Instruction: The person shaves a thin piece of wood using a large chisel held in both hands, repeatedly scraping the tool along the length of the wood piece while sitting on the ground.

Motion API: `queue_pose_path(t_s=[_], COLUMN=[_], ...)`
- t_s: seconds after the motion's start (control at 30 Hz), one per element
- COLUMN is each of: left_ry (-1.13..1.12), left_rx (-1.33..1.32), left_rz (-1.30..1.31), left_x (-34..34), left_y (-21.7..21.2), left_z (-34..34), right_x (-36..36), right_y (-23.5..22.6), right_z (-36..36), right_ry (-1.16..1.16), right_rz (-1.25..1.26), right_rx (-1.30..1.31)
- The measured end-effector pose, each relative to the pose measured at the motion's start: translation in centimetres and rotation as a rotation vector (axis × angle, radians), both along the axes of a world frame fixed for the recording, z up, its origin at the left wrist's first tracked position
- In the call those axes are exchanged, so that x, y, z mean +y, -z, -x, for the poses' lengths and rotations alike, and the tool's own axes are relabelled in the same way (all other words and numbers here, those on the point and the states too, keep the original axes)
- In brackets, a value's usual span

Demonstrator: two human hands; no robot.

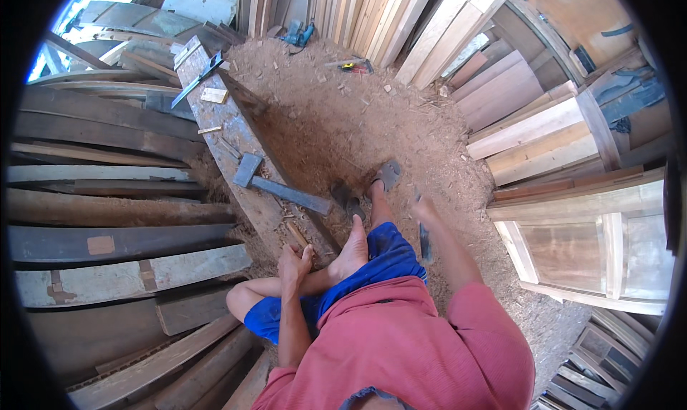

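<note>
My left hand [294, 264] is closed around a short strip of wood [296, 233], pinching its near end at the close end of a narrow wooden bench [275, 229]. Out to the right, my right hand [425, 211] is raised above the floor, its fingers wrapped round a dark, flat-bladed tool [426, 244]. Part of that tool sticks out beyond the fist; motion blurs it, so its exact kind is unclear. A large mallet [290, 194] with a blocky grey head lies across the bench, just beyond my left hand. My bare foot [351, 252] rests beside the bench's near end.
Farther up the bench lie a try square [199, 81], a small wood block [214, 95] and shavings. A blue power tool [298, 35] and a red-and-yellow-handled tool [356, 68] lie on the sawdust-covered floor [322, 109]. Stacked boards [107, 202] line the left; panelled frames [580, 245] stand right.
</note>
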State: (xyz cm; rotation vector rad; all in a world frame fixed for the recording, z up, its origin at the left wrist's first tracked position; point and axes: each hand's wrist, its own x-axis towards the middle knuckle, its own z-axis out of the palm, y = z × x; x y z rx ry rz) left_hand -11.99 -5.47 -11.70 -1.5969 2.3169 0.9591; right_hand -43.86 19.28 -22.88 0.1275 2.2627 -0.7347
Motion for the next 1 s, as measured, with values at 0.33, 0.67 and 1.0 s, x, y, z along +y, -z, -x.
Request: queue_pose_path(t_s=[0.33,0.67,1.0], left_ry=[0.129,-0.210,-0.131], left_rx=[0.006,0.886,1.145], left_rz=[0.215,-0.584,-0.597], left_x=[0.4,0.1,1.2], left_y=[3.5,-6.6,-11.2], left_z=[0.5,-2.1,-6.2], right_x=[4.4,1.8,-14.7], right_y=[1.1,-5.3,-27.2], right_z=[-8.6,-5.0,-13.5], right_ry=[-0.303,-0.064,-0.289], right_rz=[-0.068,0.268,1.006], right_rx=[-0.135,-0.182,-0.527])
